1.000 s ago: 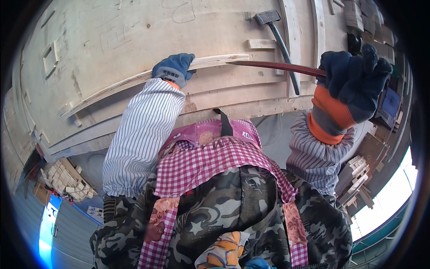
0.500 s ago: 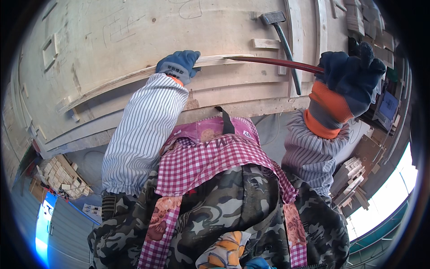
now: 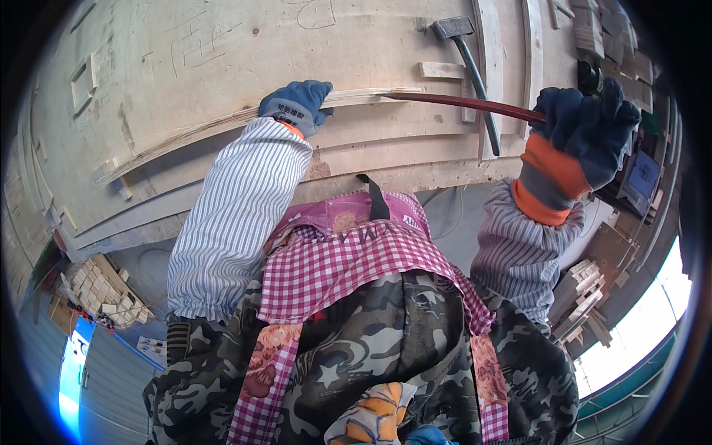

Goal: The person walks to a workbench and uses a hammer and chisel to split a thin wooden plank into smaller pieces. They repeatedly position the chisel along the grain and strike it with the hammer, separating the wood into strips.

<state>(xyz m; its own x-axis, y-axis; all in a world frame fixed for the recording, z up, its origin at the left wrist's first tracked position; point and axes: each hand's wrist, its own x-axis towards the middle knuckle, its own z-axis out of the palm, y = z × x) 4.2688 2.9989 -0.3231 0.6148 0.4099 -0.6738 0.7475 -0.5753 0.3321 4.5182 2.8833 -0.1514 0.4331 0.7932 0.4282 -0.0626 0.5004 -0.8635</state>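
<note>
My left hand (image 3: pixel 294 102), in a blue and grey rubber-coated glove, is closed around a long pale plywood strip (image 3: pixel 200 134) that seems to have several layers. My right hand (image 3: pixel 582 130), in a blue glove with an orange and grey cuff, grips the near end of a long red pry bar (image 3: pixel 467 102). The bar's thin tip meets the right part of the strip. A hammer (image 3: pixel 475 81) with a metal head and grey-blue handle lies beyond; the bar crosses over its handle. My right palm hides the bar's held end.
Beneath everything lies a large plywood panel (image 3: pixel 222 52) with pencil marks. A short wood block (image 3: pixel 441 70) sits beside the hammer, with long battens (image 3: pixel 489 44) to the right. Stacked wood pieces (image 3: pixel 104 291) stand low at left, more (image 3: pixel 578 300) at right.
My right hand has shifted slightly right with its fingers spread a little more, and the pry bar's tip has slid slightly right along the strip. My left hand has hardly moved.
</note>
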